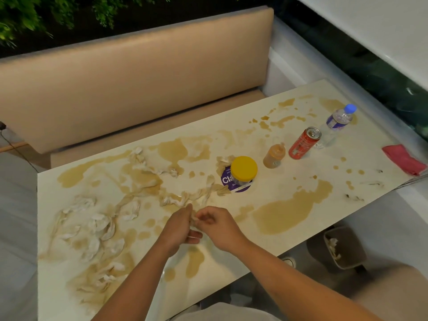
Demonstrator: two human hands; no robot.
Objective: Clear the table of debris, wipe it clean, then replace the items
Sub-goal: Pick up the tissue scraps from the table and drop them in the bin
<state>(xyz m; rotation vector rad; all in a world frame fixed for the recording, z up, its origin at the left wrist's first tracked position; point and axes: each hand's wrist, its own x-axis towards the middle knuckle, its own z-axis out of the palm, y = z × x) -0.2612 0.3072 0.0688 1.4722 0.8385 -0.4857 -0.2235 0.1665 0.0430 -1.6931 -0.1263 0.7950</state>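
- both hands meet over the near edge of the stained cream table (289, 205); the left hand (178, 228) and right hand (220, 225) each have a grip pinched on one wet, twisted strip of tissue (196, 198).
- the held end is hidden between the fingers.
- the strip's long axis runs away from the hands toward the yellow-lidded clear jar (243, 171).
- more soaked tissue (97, 228) lies at the left.

tan bench seat (129, 72), green foliage (27, 17)
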